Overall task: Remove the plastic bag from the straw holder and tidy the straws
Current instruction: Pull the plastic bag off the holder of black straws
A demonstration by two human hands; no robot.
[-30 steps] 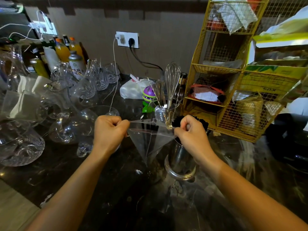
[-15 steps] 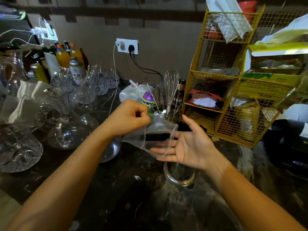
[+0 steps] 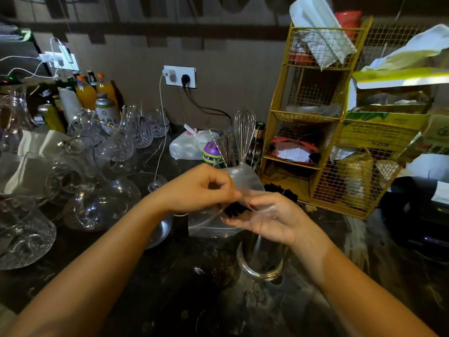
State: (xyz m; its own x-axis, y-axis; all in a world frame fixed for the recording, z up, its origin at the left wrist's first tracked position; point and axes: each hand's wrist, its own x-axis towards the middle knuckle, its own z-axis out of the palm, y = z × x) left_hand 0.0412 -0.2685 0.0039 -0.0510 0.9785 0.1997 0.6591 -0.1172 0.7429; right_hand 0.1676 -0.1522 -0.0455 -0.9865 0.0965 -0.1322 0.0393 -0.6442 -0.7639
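"天麻" on white can (image 3: 107, 112)

Single head view, angled forward-down over dark counter (image 3: 150, 288); hands close, centre; yellow wire rack (image 3: 313, 117) at 2 o'clock.

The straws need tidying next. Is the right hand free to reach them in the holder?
Probably not yet: the right hand is under the plastic bag, which drapes over the straws.
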